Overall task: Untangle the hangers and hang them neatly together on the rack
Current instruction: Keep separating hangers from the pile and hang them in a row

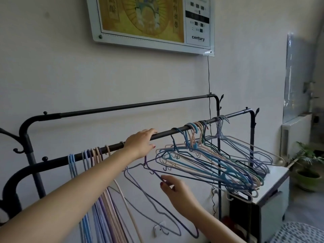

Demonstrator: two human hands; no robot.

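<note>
A black rack's front rail [175,131] carries a neat row of blue, lilac and pink hangers [87,156] on the left. A tangled bunch of pastel hangers [215,165] hangs at the right, splayed sideways. My left hand [140,143] lies over the rail between the two groups, fingers on top and thumb below, and the hook of a purple hanger [152,197] rises into it. My right hand [177,190] is lower and pinches that hanger's upper arm. A second lilac hanger hangs just behind it.
A higher back rail [122,107] runs behind. A framed calendar [149,20] hangs on the wall with a black cable [209,76] dropping behind the rack. A white cabinet [273,192] stands under the tangled bunch. A potted plant [306,165] and radiator [296,130] are at the right.
</note>
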